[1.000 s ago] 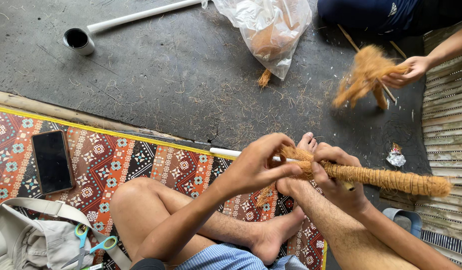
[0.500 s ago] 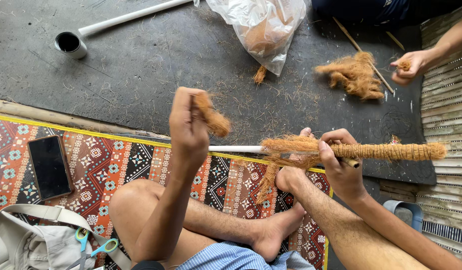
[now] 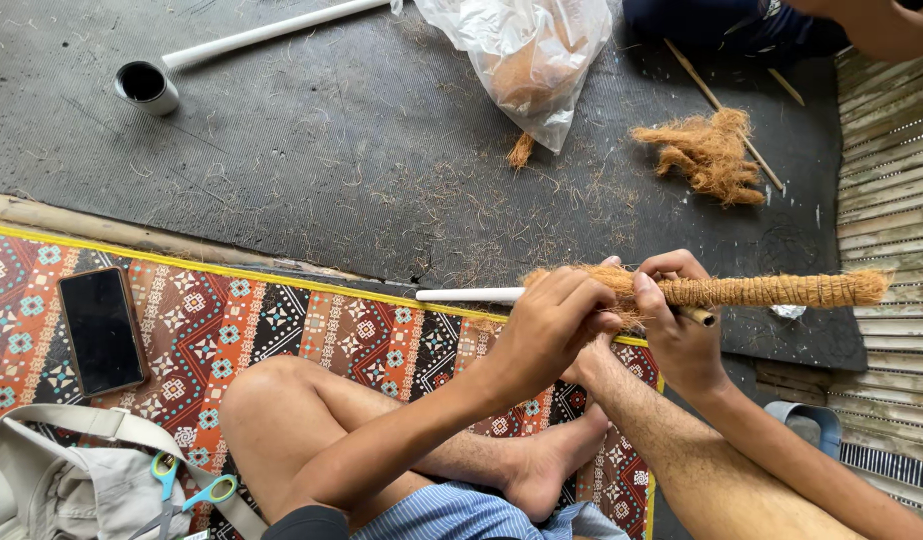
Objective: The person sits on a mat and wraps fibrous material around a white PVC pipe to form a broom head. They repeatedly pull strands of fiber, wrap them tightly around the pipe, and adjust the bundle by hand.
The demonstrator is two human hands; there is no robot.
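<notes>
1. Head view, looking down on a seated person, bare legs crossed on a patterned woven mat [image 3: 281,320] in red, black and teal with a yellow border.
2. Left hand [image 3: 551,325] curled shut around the near end of a fibre-wrapped stick [image 3: 761,290], fingers folded over a loose tuft of brown coir where the wrapping starts.
3. Right hand [image 3: 681,330] closed on the same stick just beside the left, thumb and forefinger pinching the wrapped part from above (palm hidden, so the depth of the hold can't be told).
4. The stick lies roughly level over the mat's far edge; its coir covering is coarse, hairy, tightly wound, tan-brown, running out towards the slatted bamboo panel [image 3: 891,200] on the right.
5. A bare white rod [image 3: 471,295], smooth and thin, sticks out to the left of the left hand; whether it is the stick's core can't be told.
6. Beyond the mat, a dark grey rubbery floor sheet [image 3: 311,150], ribbed, littered with stray fibres.
7. On it: a loose clump of coir [image 3: 706,155] near the right edge, a crinkled clear plastic bag [image 3: 526,60] holding more fibre at the far edge, a white pipe [image 3: 261,35] with a round dark-mouthed socket at the far left.
8. On the mat's left part, a black phone [image 3: 101,330], flat and glossy.
9. Near left corner: a grey canvas bag [image 3: 71,480] with scissors [image 3: 186,495], teal-and-yellow handles.
</notes>
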